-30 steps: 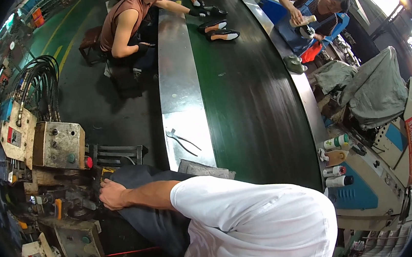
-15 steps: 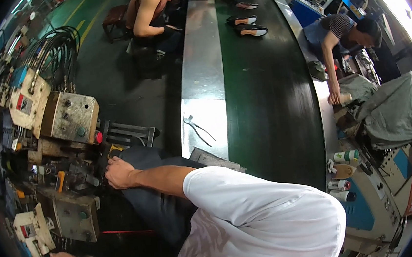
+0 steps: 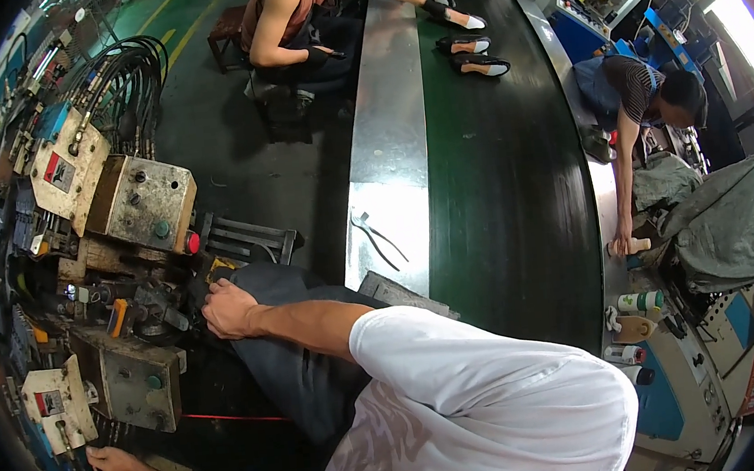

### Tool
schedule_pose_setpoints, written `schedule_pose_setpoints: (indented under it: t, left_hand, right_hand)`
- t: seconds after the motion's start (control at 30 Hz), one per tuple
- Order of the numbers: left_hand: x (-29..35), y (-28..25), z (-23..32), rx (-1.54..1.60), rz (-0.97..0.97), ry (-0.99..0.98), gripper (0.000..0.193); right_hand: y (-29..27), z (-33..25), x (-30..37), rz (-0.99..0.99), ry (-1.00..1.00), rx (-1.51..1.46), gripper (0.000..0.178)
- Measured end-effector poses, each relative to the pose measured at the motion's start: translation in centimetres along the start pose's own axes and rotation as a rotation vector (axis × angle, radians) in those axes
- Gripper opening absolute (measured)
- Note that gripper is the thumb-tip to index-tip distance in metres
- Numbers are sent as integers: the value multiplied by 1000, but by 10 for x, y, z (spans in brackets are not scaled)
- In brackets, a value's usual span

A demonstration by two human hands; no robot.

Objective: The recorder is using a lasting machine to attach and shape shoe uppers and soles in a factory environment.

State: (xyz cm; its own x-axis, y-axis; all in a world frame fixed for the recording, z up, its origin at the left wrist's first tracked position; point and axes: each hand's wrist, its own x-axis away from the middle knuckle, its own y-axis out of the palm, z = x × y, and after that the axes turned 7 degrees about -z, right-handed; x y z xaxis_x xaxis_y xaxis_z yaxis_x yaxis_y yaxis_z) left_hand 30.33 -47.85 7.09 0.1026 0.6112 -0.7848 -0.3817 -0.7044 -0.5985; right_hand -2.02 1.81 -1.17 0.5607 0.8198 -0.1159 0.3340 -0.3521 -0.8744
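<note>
My right hand (image 3: 229,309) is closed at the dark front of the machine (image 3: 146,311), beside my dark-trousered knee. Its fingers curl away from view, so what they grip is hidden. My left hand (image 3: 114,463) is at the lower left with bent fingers pressed together. It is beside a dark hose under the lower cream panel (image 3: 59,411); what lies between the fingers is too small to make out. Between my hands sits a worn metal control box (image 3: 137,389) with a green button. A second box (image 3: 146,206), with a red button, stands farther off.
Pliers (image 3: 377,238) lie on the metal ledge (image 3: 390,127) beside a dark conveyor belt (image 3: 507,188). Several black-and-white shoes (image 3: 481,66) rest on the belt's far part. A gloved co-worker (image 3: 287,28) sits at far left; another co-worker (image 3: 630,106) reaches over the right side.
My view has shifted slightly, so the scene sits lower and more to the right. The right co-worker's hand has come nearer with a pale object. My hands keep nearly the same places.
</note>
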Motion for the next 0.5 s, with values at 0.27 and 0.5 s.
schedule_pose_setpoints:
  t: [0.27, 0.5]
  left_hand:
    - [6, 1, 8, 29, 24, 32, 52]
    - [-1, -10, 8, 39, 73, -34, 58]
  right_hand:
    - [0, 2, 2, -1, -7, -11, 30]
    - [1, -3, 2, -13, -11, 6, 30]
